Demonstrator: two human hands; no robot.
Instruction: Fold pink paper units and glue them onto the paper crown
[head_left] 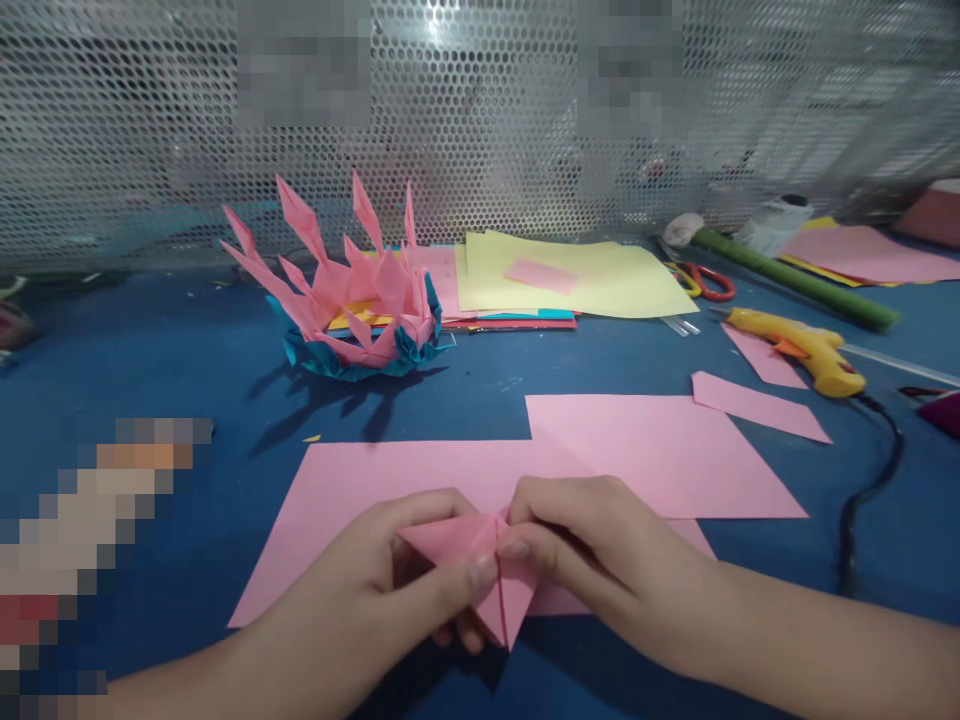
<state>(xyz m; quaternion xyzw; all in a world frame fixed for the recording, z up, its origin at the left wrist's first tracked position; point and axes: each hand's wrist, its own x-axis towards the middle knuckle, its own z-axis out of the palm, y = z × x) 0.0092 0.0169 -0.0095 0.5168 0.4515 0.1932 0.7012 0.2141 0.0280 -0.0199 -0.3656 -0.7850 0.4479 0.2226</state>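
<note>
Where the blue worktop (487, 370) ends at the back, a silvery perforated screen (510, 150) rises across the view, a bright spot near its top and the room behind it too blurred to make out. Before the screen lie yellow sheets (622, 280), with a pink-and-blue paper flower (375, 345) to their left and, to their right, scissors (729, 285) and a green stem (795, 275) lying aslant. Nearer, a yellow glue gun (825, 358) rests partly over a pink scrap, its nozzle pointing left. Two pink sheets (637, 450) overlap at front centre, and just above them the folded paper (457, 540) is held between both hands. The left hand (375, 580) has its grip closed on it, thumb in front and fingers behind; the right hand (600, 540) pinches its upper right edge. One sharp corner points left and another towards the person, the central crease running nearly straight away from them; with the right side partly covered, I cannot tell its long axis.
</note>
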